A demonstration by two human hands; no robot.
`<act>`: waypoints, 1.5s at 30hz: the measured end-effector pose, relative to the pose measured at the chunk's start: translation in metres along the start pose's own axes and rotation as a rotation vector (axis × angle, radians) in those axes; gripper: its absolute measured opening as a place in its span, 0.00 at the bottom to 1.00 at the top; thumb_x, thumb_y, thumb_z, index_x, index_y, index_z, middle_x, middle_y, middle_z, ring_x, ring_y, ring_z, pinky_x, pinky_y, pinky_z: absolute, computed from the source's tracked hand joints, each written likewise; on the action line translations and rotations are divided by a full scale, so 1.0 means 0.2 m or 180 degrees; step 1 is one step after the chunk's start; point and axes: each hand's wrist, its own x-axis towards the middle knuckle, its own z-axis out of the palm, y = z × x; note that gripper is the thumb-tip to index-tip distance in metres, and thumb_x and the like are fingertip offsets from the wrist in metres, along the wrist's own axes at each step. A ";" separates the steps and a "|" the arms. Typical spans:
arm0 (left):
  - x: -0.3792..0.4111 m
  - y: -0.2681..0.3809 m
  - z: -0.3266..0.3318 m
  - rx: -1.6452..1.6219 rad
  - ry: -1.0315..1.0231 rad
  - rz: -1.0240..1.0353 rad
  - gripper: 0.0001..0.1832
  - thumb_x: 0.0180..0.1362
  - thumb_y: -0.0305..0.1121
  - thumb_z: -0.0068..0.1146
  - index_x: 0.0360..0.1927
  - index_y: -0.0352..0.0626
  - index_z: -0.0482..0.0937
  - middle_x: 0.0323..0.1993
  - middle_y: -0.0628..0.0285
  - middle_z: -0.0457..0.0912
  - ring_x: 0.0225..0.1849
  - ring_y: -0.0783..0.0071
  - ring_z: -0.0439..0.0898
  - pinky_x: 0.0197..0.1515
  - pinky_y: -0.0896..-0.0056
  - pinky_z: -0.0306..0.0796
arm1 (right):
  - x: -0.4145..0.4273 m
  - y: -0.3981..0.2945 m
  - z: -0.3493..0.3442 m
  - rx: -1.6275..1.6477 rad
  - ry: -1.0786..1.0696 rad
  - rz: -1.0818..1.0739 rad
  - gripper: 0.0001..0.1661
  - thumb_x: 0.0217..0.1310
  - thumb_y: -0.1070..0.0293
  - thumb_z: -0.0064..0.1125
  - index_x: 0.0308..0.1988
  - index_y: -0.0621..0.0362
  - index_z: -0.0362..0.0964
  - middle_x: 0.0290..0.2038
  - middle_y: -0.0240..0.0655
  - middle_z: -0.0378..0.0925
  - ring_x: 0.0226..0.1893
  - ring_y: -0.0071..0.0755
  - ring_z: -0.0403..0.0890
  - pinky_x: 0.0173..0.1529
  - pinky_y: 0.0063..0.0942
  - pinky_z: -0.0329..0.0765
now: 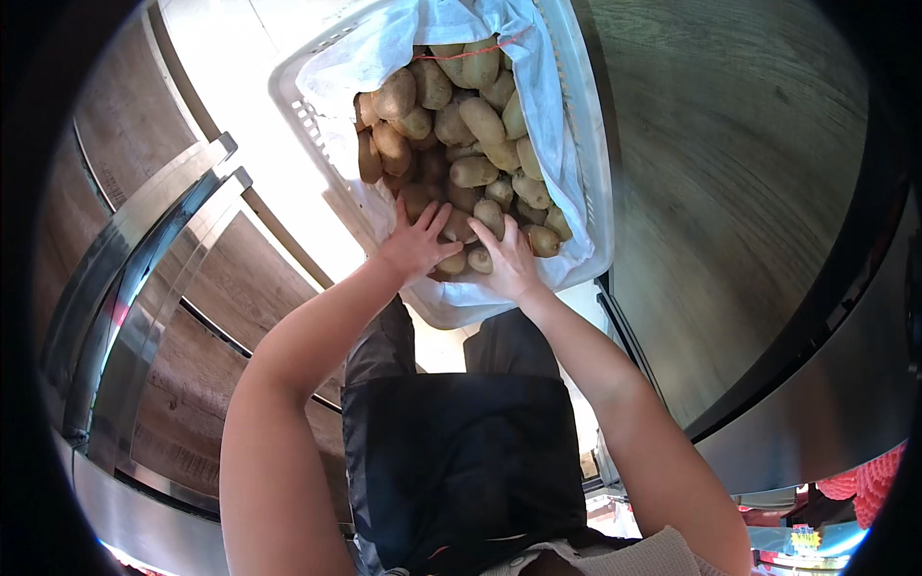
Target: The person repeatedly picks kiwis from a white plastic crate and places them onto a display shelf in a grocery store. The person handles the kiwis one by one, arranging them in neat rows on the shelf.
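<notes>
A white plastic basket (601, 180) lined with a thin white cloth (551, 137) holds a pile of brown kiwifruit (482, 120). My left hand (418, 245) lies palm down on the fruit near the basket's near left part, fingers spread; whether anything is under the palm is hidden. Just to its right, my right hand (508, 255) has its thumb and fingers around one kiwifruit (489, 216) at the near side of the pile. A red string (468, 52) crosses the far end of the fruit.
On the left stand wood-patterned panels (238, 266) with metal edge rails (173, 245). A large wood-patterned panel (720, 180) with a dark and metal rim rises close on the right. Pink foam netting (868, 486) shows at the lower right. The basket stands over a bright pale floor (245, 93).
</notes>
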 end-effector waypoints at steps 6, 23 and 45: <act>0.04 0.05 0.07 0.0242 0.0022 -0.0099 0.43 0.46 0.58 0.74 0.69 0.94 0.71 0.85 0.61 0.43 0.82 0.44 0.49 0.70 0.06 0.45 | -0.08 -0.01 -0.15 0.0980 0.0572 -0.0163 0.63 0.36 0.68 0.84 0.73 0.39 0.60 0.66 0.56 0.56 0.67 0.68 0.66 0.71 0.50 0.69; 0.09 0.04 -0.17 0.0293 -0.1167 -0.0164 0.31 0.71 0.42 0.53 0.73 0.95 0.66 0.85 0.69 0.42 0.82 0.43 0.50 0.68 0.13 0.56 | -0.62 -0.07 -0.52 0.5240 0.0703 0.0548 0.69 0.49 0.65 0.80 0.80 0.38 0.40 0.73 0.38 0.54 0.73 0.41 0.61 0.72 0.48 0.70; 0.07 -0.05 -0.21 0.0035 -0.0947 -0.0027 0.37 0.57 0.29 0.66 0.65 0.88 0.78 0.83 0.71 0.48 0.80 0.39 0.56 0.68 0.39 0.73 | -0.91 -0.25 -0.54 0.5706 0.0888 0.0681 0.69 0.48 0.58 0.80 0.80 0.37 0.41 0.69 0.40 0.60 0.70 0.42 0.66 0.72 0.49 0.70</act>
